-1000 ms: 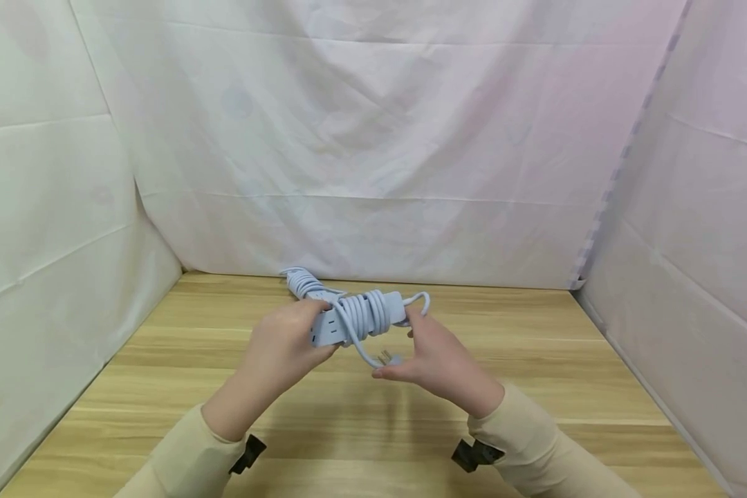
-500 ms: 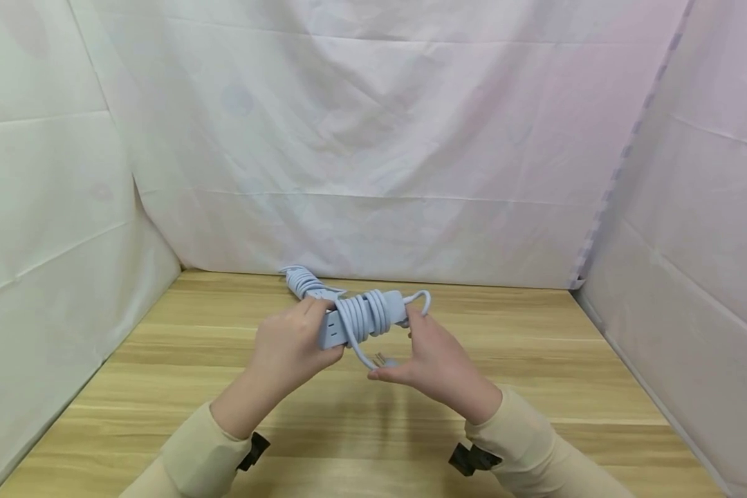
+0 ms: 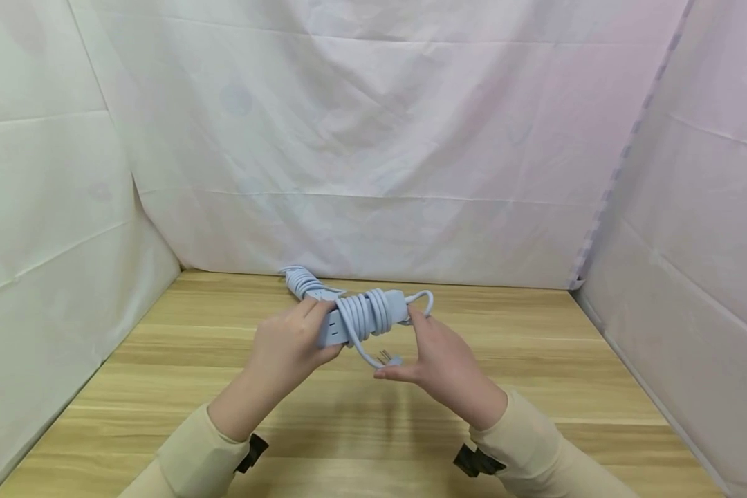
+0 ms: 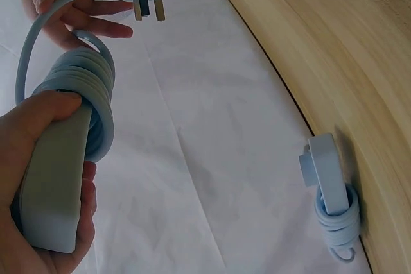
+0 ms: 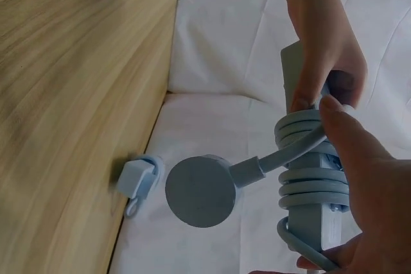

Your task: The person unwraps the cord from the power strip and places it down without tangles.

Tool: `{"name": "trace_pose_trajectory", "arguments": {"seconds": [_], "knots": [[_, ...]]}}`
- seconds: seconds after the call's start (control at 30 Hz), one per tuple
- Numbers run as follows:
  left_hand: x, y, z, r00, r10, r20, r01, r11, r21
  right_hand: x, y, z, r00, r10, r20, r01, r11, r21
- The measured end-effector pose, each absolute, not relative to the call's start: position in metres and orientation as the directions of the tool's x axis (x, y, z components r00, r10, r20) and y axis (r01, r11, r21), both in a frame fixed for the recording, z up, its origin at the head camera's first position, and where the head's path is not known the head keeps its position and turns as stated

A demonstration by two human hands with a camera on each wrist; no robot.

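Two power strips, one in left grip and right grip, one on table

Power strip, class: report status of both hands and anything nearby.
Left hand grips pale blue cord-wrapped power strip. Right hand holds its other end; plug dangles. Second wrapped strip lies behind.

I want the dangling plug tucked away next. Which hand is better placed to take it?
Probably the right hand: its fingers sit beside the plug, which hangs off the cord wrapped round the strip. The left hand grips the strip's other end, steadying it.
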State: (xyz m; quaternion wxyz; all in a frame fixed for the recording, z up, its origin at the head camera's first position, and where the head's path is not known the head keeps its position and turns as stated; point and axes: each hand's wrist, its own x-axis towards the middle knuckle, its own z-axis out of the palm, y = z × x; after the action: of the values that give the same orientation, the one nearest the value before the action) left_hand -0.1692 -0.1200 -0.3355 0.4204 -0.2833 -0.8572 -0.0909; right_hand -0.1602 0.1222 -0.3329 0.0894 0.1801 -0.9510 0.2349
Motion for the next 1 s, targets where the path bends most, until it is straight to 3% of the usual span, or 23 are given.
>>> {"name": "trace_pose_trajectory", "arguments": {"seconds": [0.3, 0.6, 0.87, 1.0], "knots": [[-0.172, -0.118, -0.337, -0.435, 0.436, 0.788, 0.554, 0.819, -0.147, -0.162, 0.126, -0.331, -0.876, -0.322, 0.36, -0.447, 0.821, -0.354], [-0.176, -0.116, -0.345, -0.464, 0.428, 0.776, 0.542, 0.83, -0.134, -0.161, 0.127, -0.332, -0.776, -0.392, 0.494, -0.531, 0.829, -0.176], [-0.172, -0.111, -0.341, -0.496, 0.451, 0.742, 0.528, 0.835, -0.155, -0.152, 0.113, -0.324, -0.719, -0.521, 0.46, -0.684, 0.648, -0.336], [-0.168, -0.108, -0.341, -0.505, 0.451, 0.736, 0.511, 0.844, -0.166, -0.148, 0.108, -0.325, -0.694, -0.577, 0.431, -0.716, 0.614, -0.331]]}}
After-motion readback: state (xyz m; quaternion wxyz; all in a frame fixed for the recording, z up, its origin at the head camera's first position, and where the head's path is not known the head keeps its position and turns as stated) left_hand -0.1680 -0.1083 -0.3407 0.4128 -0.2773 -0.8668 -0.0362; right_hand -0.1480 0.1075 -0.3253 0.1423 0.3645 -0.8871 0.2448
